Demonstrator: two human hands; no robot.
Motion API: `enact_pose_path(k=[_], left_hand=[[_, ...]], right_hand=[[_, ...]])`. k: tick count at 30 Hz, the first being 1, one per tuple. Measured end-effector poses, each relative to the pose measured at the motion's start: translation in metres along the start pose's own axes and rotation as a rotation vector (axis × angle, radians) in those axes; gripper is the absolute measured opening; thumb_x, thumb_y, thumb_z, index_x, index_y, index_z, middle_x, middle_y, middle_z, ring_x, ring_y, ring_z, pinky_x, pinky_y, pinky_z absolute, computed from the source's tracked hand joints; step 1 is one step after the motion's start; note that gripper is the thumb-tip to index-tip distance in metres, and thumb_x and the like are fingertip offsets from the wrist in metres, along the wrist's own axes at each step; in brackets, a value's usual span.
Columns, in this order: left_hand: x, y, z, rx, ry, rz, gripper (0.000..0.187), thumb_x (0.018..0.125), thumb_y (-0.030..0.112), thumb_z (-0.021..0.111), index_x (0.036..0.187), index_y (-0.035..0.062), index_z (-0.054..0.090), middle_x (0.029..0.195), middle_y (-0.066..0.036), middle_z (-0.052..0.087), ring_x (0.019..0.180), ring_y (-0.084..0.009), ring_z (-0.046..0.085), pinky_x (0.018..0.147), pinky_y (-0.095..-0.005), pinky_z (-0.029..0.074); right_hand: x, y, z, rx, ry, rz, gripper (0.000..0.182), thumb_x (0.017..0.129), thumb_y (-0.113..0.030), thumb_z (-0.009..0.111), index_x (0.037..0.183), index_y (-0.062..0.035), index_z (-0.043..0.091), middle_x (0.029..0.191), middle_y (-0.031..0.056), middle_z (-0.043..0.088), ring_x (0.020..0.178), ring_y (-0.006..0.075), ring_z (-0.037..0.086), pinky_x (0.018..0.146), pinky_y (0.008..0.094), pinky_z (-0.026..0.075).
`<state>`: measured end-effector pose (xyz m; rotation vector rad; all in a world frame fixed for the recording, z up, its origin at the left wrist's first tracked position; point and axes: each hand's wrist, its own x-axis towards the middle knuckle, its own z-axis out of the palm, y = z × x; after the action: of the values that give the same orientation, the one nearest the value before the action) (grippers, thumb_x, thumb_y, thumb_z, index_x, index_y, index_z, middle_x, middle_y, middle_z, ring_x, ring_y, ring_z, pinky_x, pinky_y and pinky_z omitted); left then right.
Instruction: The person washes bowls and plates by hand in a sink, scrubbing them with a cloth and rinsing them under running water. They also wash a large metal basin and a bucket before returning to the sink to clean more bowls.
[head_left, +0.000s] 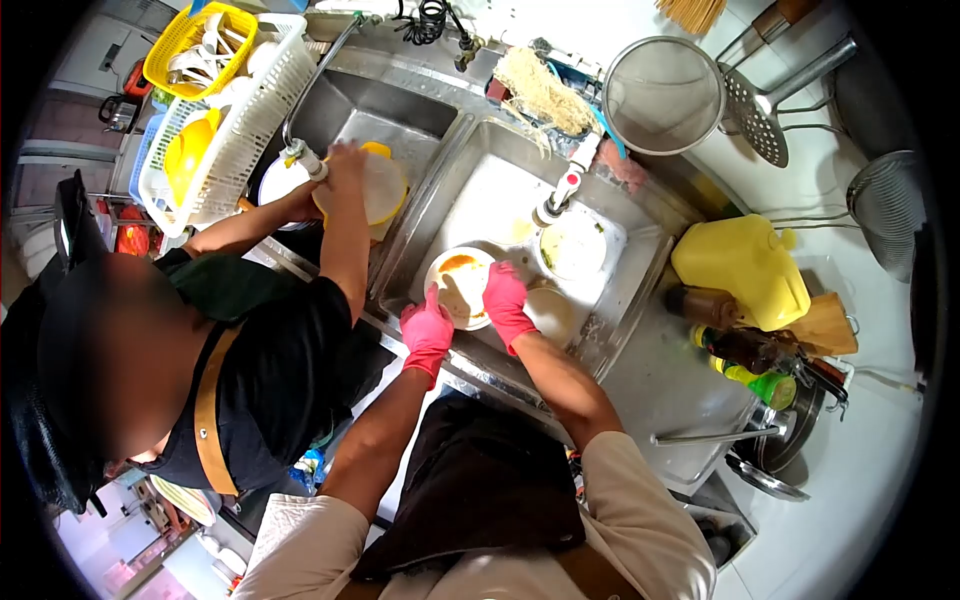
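A white bowl (452, 278) with an orange food smear inside is tilted over the right-hand sink basin (625, 320). My left hand (428, 328), in a pink rubber glove, grips its near left rim with the thumb lying over the edge. On the bowl's right side, my right hand (507, 297), gloved the same way, is closed at the rim; whether a cloth or sponge is inside its fingers is hidden. Beyond them, a plate with food scraps (580, 250) lies in the whitish water under the faucet (550, 208). Another round dish (549, 313) sits beside my right wrist.
At the left basin (390, 98), a co-worker's hands (345, 165) handle a yellow-rimmed colander-like vessel (385, 190). A white dish basket (225, 165) stands past them. A yellow jug (735, 268) and several bottles are on the right counter. Strainers (665, 97) hang at the wall.
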<state>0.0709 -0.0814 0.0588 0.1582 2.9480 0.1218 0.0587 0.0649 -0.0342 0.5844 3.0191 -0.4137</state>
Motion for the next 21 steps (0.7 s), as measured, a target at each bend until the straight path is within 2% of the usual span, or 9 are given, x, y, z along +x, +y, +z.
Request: enact_pose_path(k=[2,3,4,6,7,10,13,18,21], left_hand=[[-0.002,0.001,0.000,-0.022,0.016,0.000,0.047,0.079,0.021,0.054,0.125,0.0161,0.047,0.079,-0.011,0.066,0.071,-0.0284,0.062,0.081,-0.0401,0.043],[-0.002,0.001,0.000,-0.020,0.021,0.002,0.047,0.079,0.021,0.054,0.125,0.0161,0.047,0.079,-0.011,0.066,0.071,-0.0284,0.062,0.081,-0.0401,0.043],[0.000,0.001,-0.002,-0.018,-0.028,-0.013,0.047,0.080,0.021,0.053,0.125,0.0151,0.047,0.079,-0.011,0.066,0.070,-0.0283,0.062,0.081,-0.0395,0.043],[-0.002,-0.004,0.000,-0.008,-0.093,-0.047,0.046,0.080,0.021,0.053,0.125,0.0141,0.047,0.078,-0.011,0.066,0.069,-0.0283,0.062,0.081,-0.0389,0.044],[-0.001,-0.004,0.003,-0.011,-0.037,-0.018,0.047,0.080,0.021,0.053,0.126,0.0134,0.047,0.079,-0.010,0.066,0.069,-0.0279,0.062,0.081,-0.0383,0.044],[0.002,0.000,0.003,-0.026,0.024,0.009,0.048,0.080,0.022,0.052,0.127,0.0125,0.046,0.078,-0.010,0.066,0.069,-0.0268,0.063,0.080,-0.0372,0.044],[0.002,-0.001,0.000,0.028,0.006,0.032,0.049,0.079,0.021,0.054,0.127,0.0117,0.047,0.081,-0.011,0.067,0.070,-0.0265,0.063,0.078,-0.0378,0.045],[0.000,0.000,-0.005,-0.053,0.030,0.030,0.048,0.078,0.020,0.055,0.125,0.0104,0.048,0.084,-0.011,0.067,0.072,-0.0270,0.063,0.078,-0.0380,0.045],[0.001,-0.003,-0.002,-0.118,0.127,0.074,0.048,0.078,0.020,0.055,0.124,0.0098,0.049,0.084,-0.010,0.067,0.073,-0.0272,0.063,0.077,-0.0381,0.045]], right_hand=[[-0.010,-0.011,0.041,0.061,-0.178,-0.272,0.029,0.069,-0.016,0.062,0.095,-0.0056,0.056,0.087,0.0114,0.062,0.066,0.0304,0.063,0.057,0.0389,0.050],[-0.009,-0.030,-0.007,0.167,-0.390,-0.016,0.029,0.069,-0.015,0.061,0.097,-0.0084,0.058,0.091,0.0106,0.060,0.070,0.0308,0.061,0.061,0.0394,0.050],[-0.001,-0.032,-0.015,0.172,-0.383,-0.023,0.029,0.069,-0.015,0.061,0.097,-0.0084,0.058,0.091,0.0106,0.060,0.070,0.0308,0.061,0.061,0.0394,0.050],[0.003,-0.021,-0.021,0.122,0.142,-0.002,0.027,0.070,-0.014,0.058,0.096,-0.0056,0.059,0.094,0.0158,0.060,0.083,0.0295,0.060,0.068,0.0402,0.049],[0.010,-0.014,-0.032,0.118,0.073,0.041,0.027,0.071,-0.014,0.058,0.098,-0.0071,0.059,0.099,0.0167,0.059,0.092,0.0293,0.057,0.073,0.0400,0.048],[0.035,0.006,-0.019,0.102,-0.228,-0.062,0.028,0.072,-0.013,0.059,0.099,-0.0063,0.056,0.096,0.0150,0.060,0.088,0.0301,0.060,0.072,0.0389,0.050],[0.040,-0.001,-0.004,-0.002,-0.175,-0.038,0.021,0.069,-0.012,0.062,0.089,-0.0071,0.056,0.092,0.0153,0.061,0.083,0.0299,0.063,0.067,0.0385,0.052],[0.028,-0.003,0.027,0.087,-0.273,-0.057,0.025,0.071,-0.014,0.064,0.094,-0.0073,0.056,0.093,0.0140,0.063,0.082,0.0261,0.065,0.067,0.0367,0.053],[0.019,0.013,0.094,0.095,-0.209,-0.355,0.034,0.076,-0.017,0.061,0.107,-0.0026,0.058,0.102,0.0183,0.063,0.090,0.0279,0.064,0.072,0.0391,0.053]])
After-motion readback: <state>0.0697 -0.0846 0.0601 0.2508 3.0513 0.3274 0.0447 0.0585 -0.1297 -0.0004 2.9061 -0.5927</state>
